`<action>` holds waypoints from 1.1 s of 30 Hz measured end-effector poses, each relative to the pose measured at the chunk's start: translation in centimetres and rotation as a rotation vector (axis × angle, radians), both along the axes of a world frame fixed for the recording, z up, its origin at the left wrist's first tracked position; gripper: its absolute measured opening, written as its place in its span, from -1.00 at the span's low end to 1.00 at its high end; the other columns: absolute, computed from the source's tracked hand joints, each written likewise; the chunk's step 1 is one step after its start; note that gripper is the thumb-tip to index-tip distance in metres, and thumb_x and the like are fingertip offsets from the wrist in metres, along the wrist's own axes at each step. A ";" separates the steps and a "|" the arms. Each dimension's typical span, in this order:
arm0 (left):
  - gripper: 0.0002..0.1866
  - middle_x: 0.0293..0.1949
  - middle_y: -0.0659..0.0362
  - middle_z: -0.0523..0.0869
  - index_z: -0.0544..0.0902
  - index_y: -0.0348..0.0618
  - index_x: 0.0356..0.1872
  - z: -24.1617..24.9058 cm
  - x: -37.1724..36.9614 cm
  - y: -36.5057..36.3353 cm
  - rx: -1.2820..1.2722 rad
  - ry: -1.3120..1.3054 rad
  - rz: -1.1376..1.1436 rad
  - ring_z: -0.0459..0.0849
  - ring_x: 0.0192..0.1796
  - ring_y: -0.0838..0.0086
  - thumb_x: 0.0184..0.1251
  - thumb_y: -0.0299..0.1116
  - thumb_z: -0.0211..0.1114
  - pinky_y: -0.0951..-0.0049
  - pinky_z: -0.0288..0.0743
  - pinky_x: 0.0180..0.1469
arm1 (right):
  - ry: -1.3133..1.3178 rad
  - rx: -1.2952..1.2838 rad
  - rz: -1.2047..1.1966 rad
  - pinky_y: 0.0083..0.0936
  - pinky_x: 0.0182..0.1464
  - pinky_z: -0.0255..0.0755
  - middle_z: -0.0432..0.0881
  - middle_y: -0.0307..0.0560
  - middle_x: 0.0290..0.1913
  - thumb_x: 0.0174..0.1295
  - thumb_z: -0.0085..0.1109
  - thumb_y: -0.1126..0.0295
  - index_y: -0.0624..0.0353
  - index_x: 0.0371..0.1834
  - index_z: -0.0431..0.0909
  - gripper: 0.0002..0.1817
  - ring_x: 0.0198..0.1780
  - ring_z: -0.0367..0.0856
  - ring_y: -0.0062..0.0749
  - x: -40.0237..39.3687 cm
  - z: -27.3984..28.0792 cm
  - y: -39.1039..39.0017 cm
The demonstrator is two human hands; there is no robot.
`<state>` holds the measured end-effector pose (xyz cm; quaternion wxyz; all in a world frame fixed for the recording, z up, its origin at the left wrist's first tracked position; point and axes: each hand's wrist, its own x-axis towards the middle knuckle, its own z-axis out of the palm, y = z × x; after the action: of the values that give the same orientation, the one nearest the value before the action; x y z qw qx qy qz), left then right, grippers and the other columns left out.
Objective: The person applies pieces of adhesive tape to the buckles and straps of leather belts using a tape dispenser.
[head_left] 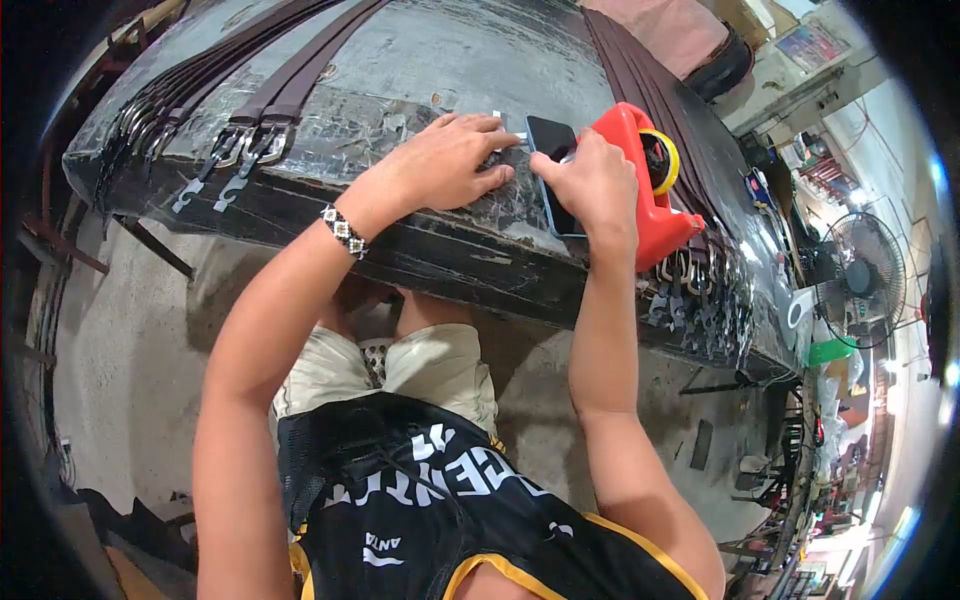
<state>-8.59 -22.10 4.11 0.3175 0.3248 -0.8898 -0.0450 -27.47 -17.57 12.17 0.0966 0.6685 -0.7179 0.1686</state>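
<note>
My left hand (448, 162) rests at the table's near edge, its fingers curled and its thumb bent below them. A small whitish piece (520, 138) shows at its fingertips, too small to name. My right hand (597, 188) is closed above a dark-screened phone (552, 134), partly covering it; what the fingers hold, if anything, is hidden. Right beside that hand stands a red tape dispenser (655, 225) with a yellow-rimmed roll of tape (668, 160).
Dark brown belts (300, 75) lie across the worn table (460, 60) at left, their buckles (240, 145) at the near edge. More belts (655, 90) lie at right, with many buckles (690, 290) hanging over the edge. A fan (862, 268) stands at far right.
</note>
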 end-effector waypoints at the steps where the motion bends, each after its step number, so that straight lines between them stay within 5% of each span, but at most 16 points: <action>1: -0.43 0.41 -0.19 0.49 0.50 -0.18 0.41 0.0 0.0 0.1 -0.010 0.041 0.034 0.40 0.49 -0.01 0.52 -0.08 0.24 0.07 0.23 0.54 | 0.007 0.005 0.009 -0.01 0.06 0.61 0.75 0.37 -0.18 0.01 0.44 -0.01 0.40 -0.19 0.69 -0.41 -0.04 0.76 0.23 0.1 -0.1 -0.1; 6: -0.42 0.32 -0.19 0.55 0.55 -0.30 0.33 -0.3 0.0 0.2 -0.134 0.109 0.313 0.43 0.44 -0.03 0.43 -0.11 0.31 0.08 0.28 0.50 | 0.034 0.029 0.005 -0.02 0.07 0.62 0.76 0.35 -0.16 0.03 0.44 -0.01 0.38 -0.17 0.70 -0.42 -0.03 0.76 0.21 0.0 -0.7 -0.3; 12: -0.69 0.05 -0.16 0.72 0.72 -0.39 -0.09 -0.1 0.1 -1.0 -0.010 0.100 0.266 0.60 0.20 -0.04 0.36 -0.30 0.34 0.07 0.43 0.31 | 0.061 0.072 -0.001 -0.02 0.06 0.62 0.77 0.31 -0.12 0.05 0.45 -0.04 0.35 -0.16 0.72 -0.42 -0.01 0.76 0.20 -0.1 -0.3 0.0; 18: -0.77 -0.17 -0.18 0.75 0.74 -0.36 -0.18 0.7 0.3 -1.1 0.050 0.210 0.225 0.68 0.02 -0.11 0.35 -0.35 0.35 0.03 0.53 0.12 | 0.031 0.024 -0.017 -0.01 0.05 0.62 0.77 0.32 -0.13 0.04 0.45 -0.05 0.34 -0.12 0.70 -0.39 -0.02 0.76 0.22 0.0 -0.5 0.0; 24: -0.75 -0.17 -0.18 0.75 0.73 -0.35 -0.18 0.9 0.3 -1.1 0.160 0.258 0.234 0.69 0.03 -0.09 0.33 -0.32 0.38 0.06 0.54 0.13 | 0.001 0.002 0.050 -0.09 0.13 0.57 0.77 0.30 -0.06 0.00 0.41 -0.12 0.30 0.21 0.64 -0.19 0.05 0.75 0.13 -0.4 -0.6 0.4; 27: -0.75 -0.16 -0.18 0.75 0.71 -0.34 -0.19 1.1 0.4 -1.0 0.179 0.245 0.250 0.69 0.01 -0.10 0.31 -0.31 0.40 0.07 0.54 0.11 | 0.011 0.009 0.103 0.02 0.07 0.58 0.76 0.33 -0.17 0.06 0.43 -0.05 0.33 -0.07 0.66 -0.38 -0.03 0.75 0.21 -0.7 -1.3 0.1; 33: -0.76 -0.18 -0.20 0.75 0.69 -0.34 -0.23 0.6 0.7 -1.2 0.098 0.310 0.253 0.70 -0.04 -0.14 0.33 -0.31 0.38 0.04 0.55 0.07 | 0.023 0.016 0.102 0.02 0.06 0.57 0.76 0.31 -0.17 0.09 0.42 -0.03 0.34 -0.08 0.65 -0.41 -0.03 0.75 0.21 -0.2 -0.9 0.6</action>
<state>-7.91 -23.27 4.67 0.4374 0.4383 -0.7792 -0.0974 -27.72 -16.93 11.26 0.0908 0.7070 -0.6829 0.1599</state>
